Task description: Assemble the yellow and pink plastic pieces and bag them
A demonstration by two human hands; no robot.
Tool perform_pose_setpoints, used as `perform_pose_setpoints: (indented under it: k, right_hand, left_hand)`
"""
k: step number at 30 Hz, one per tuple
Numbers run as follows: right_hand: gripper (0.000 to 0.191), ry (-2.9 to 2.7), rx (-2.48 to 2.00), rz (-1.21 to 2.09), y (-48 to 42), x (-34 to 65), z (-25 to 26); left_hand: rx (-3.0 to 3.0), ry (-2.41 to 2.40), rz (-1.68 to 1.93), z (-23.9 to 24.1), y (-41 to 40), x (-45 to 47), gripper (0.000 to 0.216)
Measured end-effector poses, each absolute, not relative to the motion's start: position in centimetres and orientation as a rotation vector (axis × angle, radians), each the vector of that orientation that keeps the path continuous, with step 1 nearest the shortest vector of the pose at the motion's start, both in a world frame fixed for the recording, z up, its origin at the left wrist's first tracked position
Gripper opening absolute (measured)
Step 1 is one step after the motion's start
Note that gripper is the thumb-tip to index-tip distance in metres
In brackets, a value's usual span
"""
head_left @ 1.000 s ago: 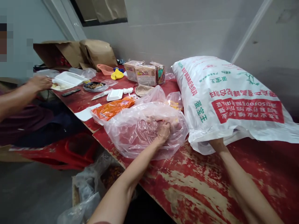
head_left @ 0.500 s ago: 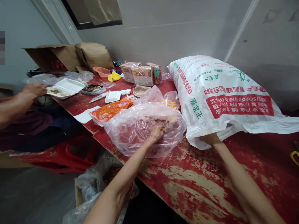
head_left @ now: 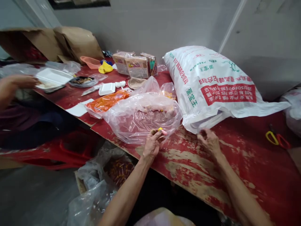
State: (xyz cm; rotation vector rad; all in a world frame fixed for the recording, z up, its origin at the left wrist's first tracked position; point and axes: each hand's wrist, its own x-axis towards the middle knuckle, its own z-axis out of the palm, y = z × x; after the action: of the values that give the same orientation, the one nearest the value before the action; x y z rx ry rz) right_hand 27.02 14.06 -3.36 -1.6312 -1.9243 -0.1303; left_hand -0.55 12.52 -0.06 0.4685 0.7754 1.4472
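Observation:
Between thumb and fingers, my left hand (head_left: 152, 143) pinches a small pink piece with a yellow end (head_left: 163, 131). It is held over the near side of a clear plastic bag (head_left: 124, 125), whose open mouth shows some yellow bits inside. My right hand (head_left: 210, 142) is just outside the mouth of a big white woven sack (head_left: 225, 75) printed in red and green. Its fingers are curled together, and whatever they hold is too blurred to make out. The sack lies on its side on the worn red table (head_left: 199, 169).
Scissors (head_left: 277, 139) lie to the right. An orange bag (head_left: 108, 101), foam food box (head_left: 54, 78) and wrapped boxes (head_left: 138, 66) occupy the table's left and back. A co-worker's hand (head_left: 21, 82) is at the food box. Below the edge stands a plastic-lined container of small pieces (head_left: 119, 169).
My left hand has come out of the clear bag toward me with the small piece. My right hand has drawn out of the sack's mouth. The view has shifted right.

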Motion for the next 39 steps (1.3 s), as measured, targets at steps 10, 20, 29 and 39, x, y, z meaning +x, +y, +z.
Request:
perform_pose_setpoints:
  k: [10,20,29,39]
  right_hand:
    - [0.02,-2.075,-1.233,0.197,3.9,22.5,-1.6]
    - [0.027,-2.107,-1.365,0.063,2.9,20.6,-2.2]
    - [0.021,-1.986,-1.384,0.27,1.3,21.2,-2.6]
    - [0.017,-2.584,-2.04,0.103,-2.0,29.4,-1.8]
  left_hand:
    - [0.561,0.79,1.395,-0.9,6.4,6.3,0.025]
    - [0.828,1.037,1.417,-2.5,4.2,6.8,0.026]
    - [1.298,1.09,1.207,-2.3,1.3,7.2,0.028]
    - [1.594,0.968,1.028,-4.1,0.2,8.6,0.035]
